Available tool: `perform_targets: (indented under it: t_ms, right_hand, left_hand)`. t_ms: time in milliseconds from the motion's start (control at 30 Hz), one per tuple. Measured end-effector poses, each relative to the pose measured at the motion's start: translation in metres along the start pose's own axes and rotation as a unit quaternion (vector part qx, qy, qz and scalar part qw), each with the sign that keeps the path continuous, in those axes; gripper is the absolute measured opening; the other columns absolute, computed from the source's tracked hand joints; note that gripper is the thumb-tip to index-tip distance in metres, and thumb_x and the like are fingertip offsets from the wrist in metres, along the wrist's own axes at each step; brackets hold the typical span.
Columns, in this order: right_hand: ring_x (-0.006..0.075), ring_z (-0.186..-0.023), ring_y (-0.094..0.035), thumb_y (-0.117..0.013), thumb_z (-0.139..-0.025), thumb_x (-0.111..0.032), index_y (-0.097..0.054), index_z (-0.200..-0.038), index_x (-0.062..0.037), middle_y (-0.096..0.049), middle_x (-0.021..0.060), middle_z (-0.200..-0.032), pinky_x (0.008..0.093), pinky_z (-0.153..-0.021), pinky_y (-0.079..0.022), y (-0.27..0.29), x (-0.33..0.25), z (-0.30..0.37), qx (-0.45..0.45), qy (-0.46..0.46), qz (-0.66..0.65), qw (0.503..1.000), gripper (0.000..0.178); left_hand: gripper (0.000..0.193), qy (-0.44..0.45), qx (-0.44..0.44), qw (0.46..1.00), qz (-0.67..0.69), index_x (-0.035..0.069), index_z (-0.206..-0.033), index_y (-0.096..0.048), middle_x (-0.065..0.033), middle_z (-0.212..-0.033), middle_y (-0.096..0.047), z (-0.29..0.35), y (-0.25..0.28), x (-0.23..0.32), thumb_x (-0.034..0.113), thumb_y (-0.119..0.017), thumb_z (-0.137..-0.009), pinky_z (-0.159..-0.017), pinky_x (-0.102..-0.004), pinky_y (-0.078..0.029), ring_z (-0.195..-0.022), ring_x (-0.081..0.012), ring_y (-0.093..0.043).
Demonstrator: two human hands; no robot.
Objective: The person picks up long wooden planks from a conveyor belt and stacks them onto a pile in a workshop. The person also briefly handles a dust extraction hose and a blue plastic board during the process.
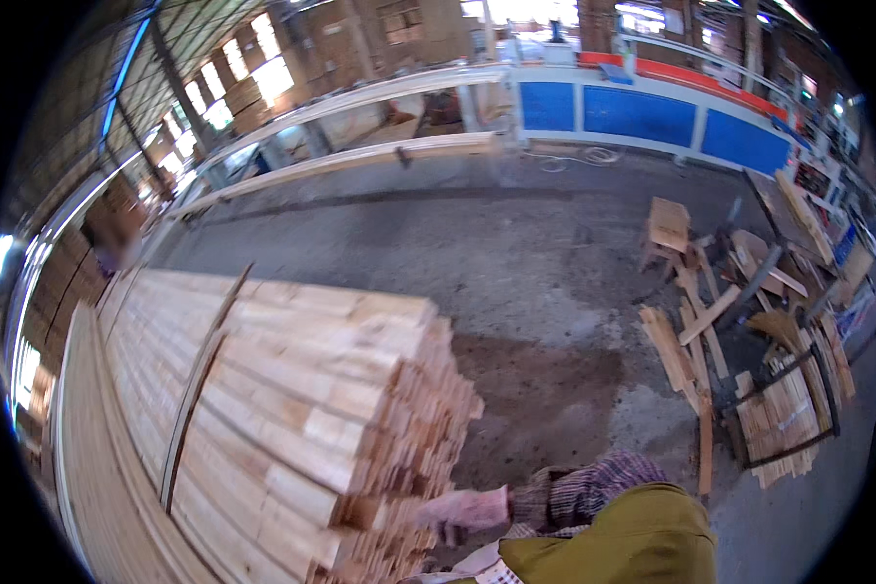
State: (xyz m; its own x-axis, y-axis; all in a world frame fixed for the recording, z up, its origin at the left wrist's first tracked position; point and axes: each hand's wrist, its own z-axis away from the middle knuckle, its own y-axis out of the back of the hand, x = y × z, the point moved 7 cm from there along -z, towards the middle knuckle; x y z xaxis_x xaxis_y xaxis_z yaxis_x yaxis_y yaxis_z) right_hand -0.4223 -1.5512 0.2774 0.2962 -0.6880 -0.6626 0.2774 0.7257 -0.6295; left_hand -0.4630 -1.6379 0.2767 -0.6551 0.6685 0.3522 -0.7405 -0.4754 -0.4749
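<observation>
A big stack of wood planks sits just left of the person's right grip, which is right by the cut ends. The fingers look blurry, so one cannot tell if they are spread or pinching wood. A striped sleeve is right of the grip. Farther right lie loose wood bits, with a little wooden stool above them. Far off, past the grip, stands a long machine with blue sides.

Bright windows break brown walls above grey floor.
</observation>
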Motion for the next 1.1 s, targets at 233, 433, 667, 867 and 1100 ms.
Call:
perform_targets:
  t_ms: [233, 433, 667, 867, 1100]
  right_hand:
    - [0.0177, -0.06, -0.063, -0.057, -0.094, -0.048, -0.064, -0.096, -0.0026, -0.067, 0.0094, -0.083, 0.032, -0.054, -0.051, 0.172, -0.102, 0.164, 0.278, 0.034, -0.029, 0.96, 0.046]
    - [0.0167, -0.061, -0.062, -0.057, -0.096, -0.044, -0.064, -0.1, -0.0046, -0.067, 0.0089, -0.084, 0.0309, -0.057, -0.051, 0.307, -0.159, 0.217, 0.373, 0.124, -0.06, 0.918, 0.04]
    - [0.0247, -0.068, -0.064, -0.061, -0.094, -0.043, -0.058, -0.119, -0.0069, -0.066, 0.0124, -0.086, 0.0356, -0.057, -0.051, 0.525, -0.236, 0.294, 0.521, 0.111, 0.003, 0.846, 0.044]
    - [0.0319, -0.065, -0.065, -0.06, -0.087, -0.04, -0.063, -0.089, -0.0051, -0.064, 0.0173, -0.066, 0.0468, -0.066, -0.049, 0.698, -0.102, 0.439, 0.573, -0.169, 0.354, 0.72, 0.035]
    - [0.0405, -0.105, -0.064, -0.052, -0.092, -0.024, -0.056, -0.13, -0.015, -0.066, 0.0196, -0.115, 0.0537, -0.091, -0.051, 0.798, 0.022, 0.512, 0.581, -0.345, 0.349, 0.649, 0.039]
  left_hand:
    - [0.057, 0.087, -0.024, 0.993, -0.077, 0.005, -0.141, -0.044, -0.0192, -0.123, -0.06, -0.126, -0.139, 0.06, 0.037, -0.061, -0.096, -0.097, -0.0437, -0.051, -0.109, -0.0301, -0.061]
    - [0.046, 0.06, -0.005, 0.99, -0.127, -0.001, -0.119, -0.057, -0.0134, -0.094, -0.066, -0.213, -0.261, 0.129, 0.037, -0.063, -0.095, -0.067, -0.0335, -0.054, -0.075, -0.0223, -0.064]
    - [0.044, 0.131, -0.038, 0.987, -0.079, -0.004, -0.105, -0.06, -0.0095, -0.075, -0.062, -0.346, -0.373, 0.23, 0.036, -0.068, -0.09, -0.052, -0.0296, -0.047, -0.058, -0.018, -0.055]
    - [0.036, 0.011, -0.019, 0.997, -0.071, -0.001, -0.11, -0.056, -0.0125, -0.089, -0.063, -0.466, -0.474, 0.358, 0.031, -0.065, -0.093, -0.057, -0.0326, -0.05, -0.062, -0.0201, -0.056]
    - [0.035, -0.041, 0.016, 0.99, -0.134, 0.003, -0.117, -0.057, -0.0135, -0.1, -0.065, -0.587, -0.576, 0.482, 0.03, -0.062, -0.095, -0.066, -0.0364, -0.056, -0.072, -0.0215, -0.061]
